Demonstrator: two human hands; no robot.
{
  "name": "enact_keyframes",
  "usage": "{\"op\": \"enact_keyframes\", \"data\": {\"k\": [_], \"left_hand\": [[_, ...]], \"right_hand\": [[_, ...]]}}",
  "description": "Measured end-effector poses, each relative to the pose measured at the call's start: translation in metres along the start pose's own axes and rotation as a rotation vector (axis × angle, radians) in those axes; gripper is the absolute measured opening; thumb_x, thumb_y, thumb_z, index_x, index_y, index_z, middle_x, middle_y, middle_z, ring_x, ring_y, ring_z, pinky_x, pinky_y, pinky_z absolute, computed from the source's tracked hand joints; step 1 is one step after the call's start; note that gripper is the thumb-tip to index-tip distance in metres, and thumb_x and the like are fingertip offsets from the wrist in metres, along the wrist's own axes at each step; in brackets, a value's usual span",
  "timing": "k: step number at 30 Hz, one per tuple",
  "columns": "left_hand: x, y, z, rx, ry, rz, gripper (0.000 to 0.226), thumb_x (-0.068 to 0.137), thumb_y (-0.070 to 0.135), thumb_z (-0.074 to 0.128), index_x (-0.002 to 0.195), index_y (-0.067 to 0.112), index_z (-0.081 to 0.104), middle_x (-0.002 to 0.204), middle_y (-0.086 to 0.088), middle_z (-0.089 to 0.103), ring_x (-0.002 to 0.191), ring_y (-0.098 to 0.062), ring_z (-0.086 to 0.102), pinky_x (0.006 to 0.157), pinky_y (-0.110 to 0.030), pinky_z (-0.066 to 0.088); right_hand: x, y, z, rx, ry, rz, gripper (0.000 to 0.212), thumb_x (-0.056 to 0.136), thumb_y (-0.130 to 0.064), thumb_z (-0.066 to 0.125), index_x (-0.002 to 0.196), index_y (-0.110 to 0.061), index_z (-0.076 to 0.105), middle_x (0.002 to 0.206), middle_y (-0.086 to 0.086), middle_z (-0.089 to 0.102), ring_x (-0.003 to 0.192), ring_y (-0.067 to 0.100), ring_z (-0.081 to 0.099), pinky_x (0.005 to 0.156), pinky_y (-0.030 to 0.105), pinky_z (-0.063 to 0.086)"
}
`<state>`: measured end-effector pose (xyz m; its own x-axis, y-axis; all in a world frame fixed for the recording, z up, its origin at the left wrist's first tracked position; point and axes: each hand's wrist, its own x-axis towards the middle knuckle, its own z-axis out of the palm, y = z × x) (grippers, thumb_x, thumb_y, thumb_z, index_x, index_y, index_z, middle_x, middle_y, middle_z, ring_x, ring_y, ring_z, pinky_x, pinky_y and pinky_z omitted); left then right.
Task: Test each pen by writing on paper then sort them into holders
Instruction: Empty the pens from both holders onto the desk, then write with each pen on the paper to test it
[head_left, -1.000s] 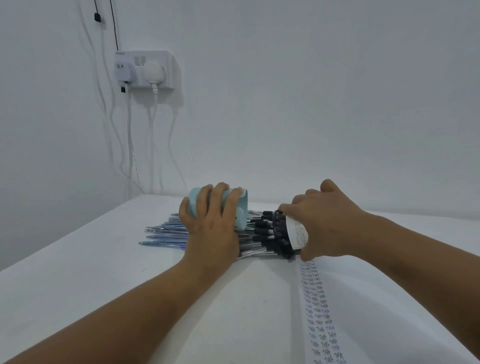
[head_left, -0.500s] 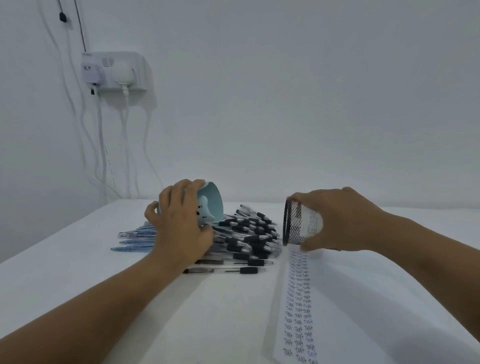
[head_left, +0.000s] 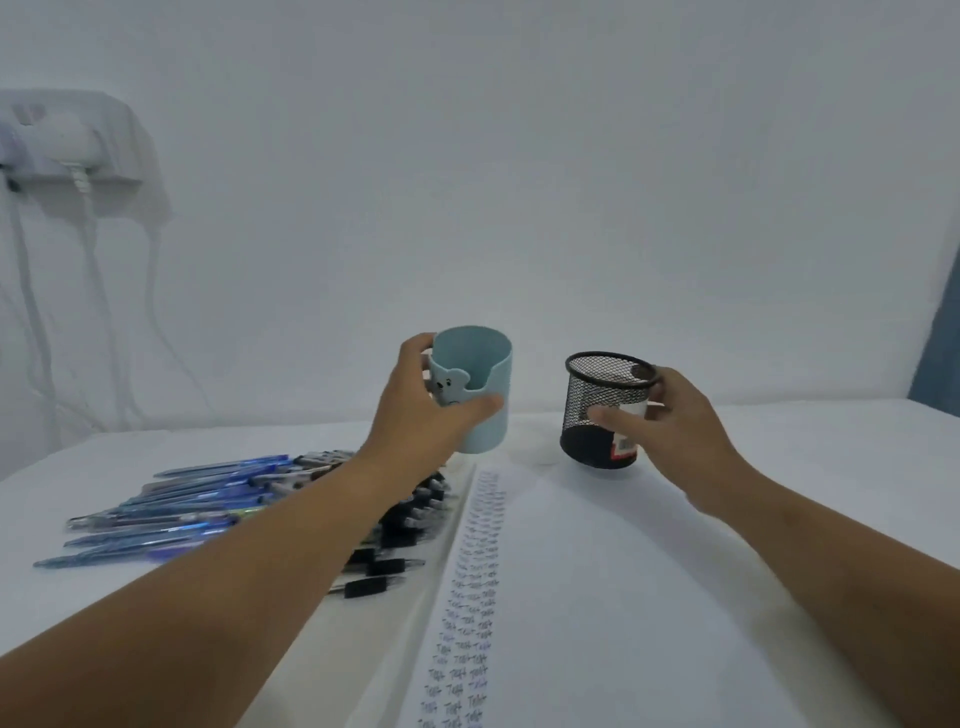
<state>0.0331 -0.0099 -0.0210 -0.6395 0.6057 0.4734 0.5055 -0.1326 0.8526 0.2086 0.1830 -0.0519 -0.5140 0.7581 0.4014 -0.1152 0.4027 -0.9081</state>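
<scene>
Risk first, largest item down. The paper sheet (head_left: 597, 597), lower centre to right of frame, carries a column of test scribbles at its left edge; set a holder on its far end and you lose writing room.

Your left hand (head_left: 421, 415) is wrapped round the light blue holder (head_left: 480, 395), centre frame, upright, held off the table. Your right hand (head_left: 670, 426) is clamped on the black mesh holder (head_left: 602, 410), right of centre, tilted, base just above the table (head_left: 831, 467). Judgement: set down on that tilt, the mesh holder could tip or roll.

The pile of pens (head_left: 218, 499), centre left, lies under your left forearm. It is loose; a lowered arm would likely scatter it onto the sheet.

Also present: wall socket (head_left: 67, 140) with cables, upper left, blurred. Well apart, no obstruction.
</scene>
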Motion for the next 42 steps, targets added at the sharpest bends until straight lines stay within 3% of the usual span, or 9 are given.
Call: {"op": "enact_keyframes", "data": {"k": [5,11,15,19,23,28,35,39,42], "left_hand": [[0.023,-0.004,0.051,-0.134,-0.094,-0.213,0.074,0.079,0.021,0.085,0.137,0.028,0.040,0.114,0.008,0.053,0.096,-0.009,0.060,0.074,-0.027,0.049],[0.026,-0.018,0.077,-0.128,-0.149,-0.276,0.066,0.081,0.014,0.083,0.132,0.028,0.045,0.115,0.008,0.058,0.103,-0.012,0.063,0.092,-0.037,0.055],[0.024,-0.024,0.073,-0.044,-0.162,-0.292,0.102,0.079,0.021,0.086,0.157,0.029,0.020,0.130,0.005,0.050,0.118,-0.019,0.058,0.103,-0.044,0.051],[0.020,-0.034,0.066,0.115,-0.214,-0.338,0.112,0.074,0.017,0.089,0.156,0.027,0.013,0.133,-0.004,0.053,0.114,-0.022,0.060,0.091,-0.037,0.051],[0.008,-0.040,0.065,0.300,-0.239,-0.292,0.097,0.077,0.023,0.082,0.149,0.024,0.017,0.121,-0.002,0.059,0.104,-0.019,0.062,0.076,-0.030,0.048],[0.004,-0.035,0.072,0.501,-0.248,-0.215,0.074,0.091,0.014,0.066,0.142,0.015,0.013,0.091,0.005,0.048,0.076,-0.006,0.051,0.057,-0.019,0.038],[0.003,-0.038,0.064,0.598,-0.218,-0.191,0.069,0.087,0.015,0.075,0.133,0.014,0.023,0.116,-0.009,0.051,0.100,-0.024,0.052,0.080,-0.032,0.040],[0.005,-0.039,0.059,0.660,-0.225,-0.154,0.062,0.084,0.016,0.079,0.119,0.017,0.027,0.112,-0.010,0.058,0.096,-0.024,0.054,0.078,-0.032,0.041],[0.005,-0.037,0.055,0.706,-0.227,-0.116,0.057,0.084,0.016,0.079,0.116,0.016,0.031,0.109,-0.010,0.057,0.097,-0.027,0.057,0.082,-0.036,0.047]], "right_hand": [[0.008,0.020,-0.016,-0.086,0.010,-0.011,0.064,0.060,-0.042,0.093,0.117,-0.035,0.063,0.112,-0.016,0.070,0.102,0.011,0.069,0.087,0.045,0.060],[0.012,0.034,-0.027,-0.175,-0.037,-0.007,0.059,0.069,-0.043,0.089,0.121,-0.038,0.061,0.110,-0.020,0.070,0.101,0.004,0.067,0.088,0.041,0.060],[0.013,0.040,-0.025,-0.152,-0.124,0.036,0.076,0.068,-0.051,0.086,0.133,-0.039,0.050,0.123,-0.018,0.066,0.110,0.003,0.065,0.096,0.041,0.056],[0.008,0.036,-0.025,-0.299,-0.171,0.076,0.104,0.066,-0.044,0.091,0.149,-0.035,0.028,0.134,-0.013,0.055,0.115,0.008,0.060,0.098,0.033,0.051],[0.000,0.029,-0.025,-0.435,-0.158,0.092,0.114,0.067,-0.035,0.091,0.154,-0.027,0.018,0.133,-0.012,0.050,0.112,0.013,0.061,0.089,0.029,0.047],[0.000,0.032,-0.019,-0.510,-0.176,0.045,0.097,0.064,-0.031,0.092,0.141,-0.023,0.034,0.113,-0.007,0.062,0.106,0.018,0.064,0.090,0.030,0.049],[0.002,0.035,-0.018,-0.482,-0.190,0.070,0.120,0.051,-0.052,0.088,0.149,-0.020,0.027,0.117,-0.009,0.058,0.102,0.015,0.063,0.097,0.041,0.052],[-0.003,0.033,-0.022,-0.450,-0.211,0.073,0.116,0.067,-0.025,0.092,0.155,-0.020,0.018,0.133,-0.005,0.056,0.114,0.017,0.061,0.104,0.041,0.049],[-0.005,0.032,-0.016,-0.472,-0.183,0.055,0.106,0.067,-0.024,0.092,0.149,-0.023,0.026,0.124,-0.007,0.061,0.110,0.016,0.064,0.098,0.037,0.051]]}}
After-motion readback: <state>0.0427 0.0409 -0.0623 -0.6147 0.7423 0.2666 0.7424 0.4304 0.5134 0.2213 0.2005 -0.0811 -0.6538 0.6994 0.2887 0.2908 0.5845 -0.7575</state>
